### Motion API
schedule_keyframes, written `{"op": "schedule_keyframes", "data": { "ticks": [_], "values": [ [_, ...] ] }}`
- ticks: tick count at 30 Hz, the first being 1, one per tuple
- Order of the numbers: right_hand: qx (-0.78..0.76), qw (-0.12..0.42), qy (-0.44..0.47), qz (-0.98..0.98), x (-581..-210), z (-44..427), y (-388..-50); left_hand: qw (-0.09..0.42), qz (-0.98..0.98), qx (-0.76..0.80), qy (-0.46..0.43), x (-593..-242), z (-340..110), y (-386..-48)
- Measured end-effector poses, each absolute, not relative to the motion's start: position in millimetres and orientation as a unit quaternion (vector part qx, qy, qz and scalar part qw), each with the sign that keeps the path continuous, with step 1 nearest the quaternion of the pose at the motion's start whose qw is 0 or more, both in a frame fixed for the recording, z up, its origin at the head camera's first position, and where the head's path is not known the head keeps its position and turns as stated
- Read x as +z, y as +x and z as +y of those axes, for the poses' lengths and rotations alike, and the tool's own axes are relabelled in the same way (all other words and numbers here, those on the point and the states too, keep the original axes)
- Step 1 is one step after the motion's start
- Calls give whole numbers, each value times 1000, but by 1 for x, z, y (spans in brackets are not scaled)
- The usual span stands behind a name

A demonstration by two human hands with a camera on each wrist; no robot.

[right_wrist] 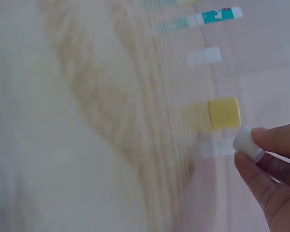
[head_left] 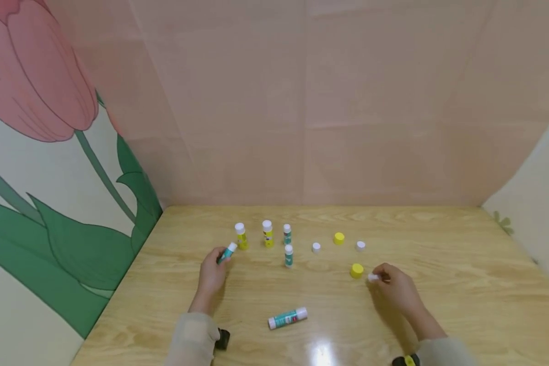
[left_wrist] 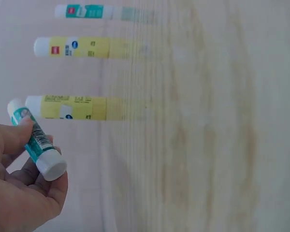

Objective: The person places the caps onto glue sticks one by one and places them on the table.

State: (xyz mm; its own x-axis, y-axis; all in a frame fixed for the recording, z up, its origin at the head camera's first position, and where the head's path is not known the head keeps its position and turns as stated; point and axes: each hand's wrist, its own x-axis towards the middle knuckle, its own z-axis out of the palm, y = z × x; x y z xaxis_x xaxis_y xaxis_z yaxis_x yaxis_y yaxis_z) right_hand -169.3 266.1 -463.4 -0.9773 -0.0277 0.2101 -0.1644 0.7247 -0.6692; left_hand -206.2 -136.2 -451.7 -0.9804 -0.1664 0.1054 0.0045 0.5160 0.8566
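My left hand (head_left: 212, 272) holds a teal glue stick (left_wrist: 35, 133) tilted between thumb and fingers, just above the table. Its white end points up and away in the head view. My right hand (head_left: 399, 287) pinches a small white cap (right_wrist: 249, 144) between thumb and fingertips, beside a yellow cap (head_left: 357, 271). Close to the left hand stand two yellow glue sticks (head_left: 241, 237) (head_left: 267, 234) with white tops. Right of them, two teal glue sticks (head_left: 287, 235) (head_left: 288, 256) stand upright. Another teal glue stick (head_left: 287, 318) lies on its side nearer the front.
Farther back on the wooden table (head_left: 462, 244) sit a second yellow cap (head_left: 339, 238) and two white caps (head_left: 316, 247) (head_left: 360, 246). A pinkish sheet (head_left: 325, 112) hangs behind the table's back edge. At left is a wall with a tulip picture (head_left: 46, 71).
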Motion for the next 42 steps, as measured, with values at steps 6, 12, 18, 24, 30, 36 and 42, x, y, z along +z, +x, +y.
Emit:
{"op": "schedule_keyframes", "data": {
  "ticks": [6, 12, 18, 24, 30, 36, 42],
  "values": [
    [382, 87, 48, -919, -470, 260, -165, 106, -884, -456, -3, -457, -134, -198],
    [393, 90, 46, -914, -473, 256, -161, 116, -887, -445, -41, -461, -126, -194],
    [402, 81, 34, -911, -471, 254, -161, 107, -888, -444, -48, -460, -120, -193],
    [405, 73, 23, -911, -470, 252, -162, 109, -893, -432, -58, -459, -118, -192],
    [403, 92, 25, -910, -471, 249, -165, 119, -895, -423, -76, -456, -115, -192],
    [421, 109, 30, -900, -469, 240, -165, 116, -896, -422, -80, -456, -111, -193],
    [445, 101, 28, -889, -466, 229, -166, 103, -897, -421, -84, -454, -108, -193]
  ]
}}
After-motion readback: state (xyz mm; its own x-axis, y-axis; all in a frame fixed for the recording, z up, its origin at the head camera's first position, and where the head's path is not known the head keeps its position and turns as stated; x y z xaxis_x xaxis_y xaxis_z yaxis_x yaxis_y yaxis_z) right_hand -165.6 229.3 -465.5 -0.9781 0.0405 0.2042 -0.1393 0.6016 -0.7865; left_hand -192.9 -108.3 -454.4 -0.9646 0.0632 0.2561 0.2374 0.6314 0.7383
